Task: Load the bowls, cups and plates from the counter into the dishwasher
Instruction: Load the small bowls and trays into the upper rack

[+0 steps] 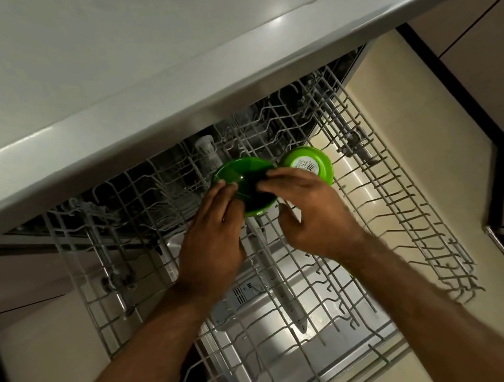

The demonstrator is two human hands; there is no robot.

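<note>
A green bowl point(250, 172) sits tilted on the tines at the back of the pulled-out upper dishwasher rack point(403, 205). My left hand point(212, 236) holds its left rim, fingers laid over the edge. My right hand point(309, 209) pinches its right rim, fingers inside the bowl and thumb curled below. A second green bowl point(307, 164) stands on edge just to the right, its labelled underside facing me. Under my right wrist a sliver of another green item point(349, 271) shows.
The grey countertop point(168, 74) overhangs the back of the rack. Below the rack lie the spray arm point(282, 284) and the open dishwasher door point(260, 331). Cabinet fronts point(480, 55) stand at the right, with cream floor beside them.
</note>
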